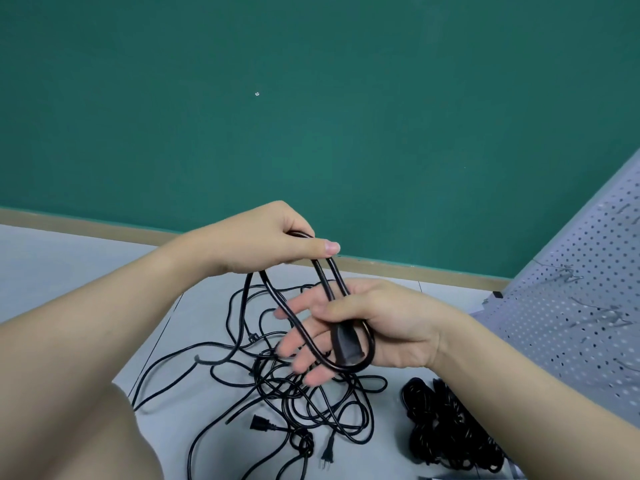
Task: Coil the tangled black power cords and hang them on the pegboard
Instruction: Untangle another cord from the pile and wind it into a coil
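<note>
From the head camera, your left hand (273, 237) pinches the top of a loop of black cord (325, 289), thumb pressed over it and fingers curled beneath. Your right hand (363, 323) sits lower, thumb pinning the cord's boxy plug (346, 346) against the palm while the other fingers (298, 344) splay straight out; the bottom of the loop curves under that plug. So the coil is only begun: a turn or two strung between your hands, above the floor (69, 271).

The rest of this cord drops into the tangle (304, 393) lying directly beneath your hands, where it crosses other cords. Draw slack up slowly with the left hand and lay each new turn into the right palm at the same length as the first, so the loops stack rather than twist. If the cord snags, stop and shake the knot loose; pulling would likely tighten it.

Keep the plug held firmly, since it anchors the coil. A two-pronged plug (327, 453) lies loose at the near edge of the heap; whether it belongs to your cord I cannot tell. A dense black bundle (446, 424) rests to the right, possibly already coiled. The pegboard (571, 323) leans beyond it, well apart from your hands, with wire hooks showing.
</note>
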